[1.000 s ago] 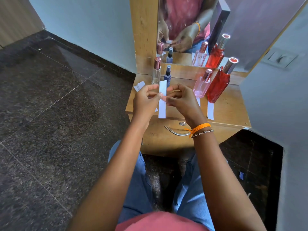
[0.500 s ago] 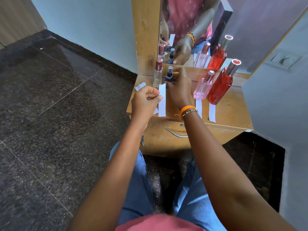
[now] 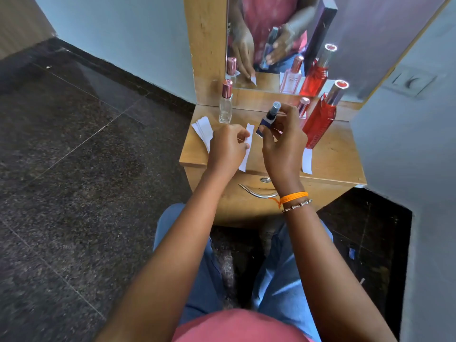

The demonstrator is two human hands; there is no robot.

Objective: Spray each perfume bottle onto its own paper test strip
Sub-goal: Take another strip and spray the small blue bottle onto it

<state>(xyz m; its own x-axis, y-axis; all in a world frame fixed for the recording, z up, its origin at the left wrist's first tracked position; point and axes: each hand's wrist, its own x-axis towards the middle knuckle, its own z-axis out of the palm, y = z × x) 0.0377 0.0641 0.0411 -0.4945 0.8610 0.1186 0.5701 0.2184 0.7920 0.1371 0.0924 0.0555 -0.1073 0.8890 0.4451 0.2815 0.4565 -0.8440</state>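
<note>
Blue perfume bottle (image 3: 267, 119) is off the table, gripped in right hand (image 3: 283, 146), fingers curled round its body, tilted with the grey cap up and away. Left hand (image 3: 228, 146) pinches a paper strip (image 3: 247, 149) between thumb and fingers; strip hangs roughly upright just left of the bottle, close but whether they touch is unclear. Both hands sit over the front half of the wooden table (image 3: 340, 159).

On the table: clear bottle with pink cap (image 3: 225, 104) standing at back left, stack of spare strips (image 3: 203, 132) just beside it at the left edge. Red bottle with silver cap (image 3: 323, 114) at back right, one strip (image 3: 307, 161) lying in front of it. Pink bottle (image 3: 303, 107) mostly hidden behind the right hand. Mirror (image 3: 370, 33) behind reflects the bottles and hands. Orange thread band (image 3: 293, 196) on right wrist.
</note>
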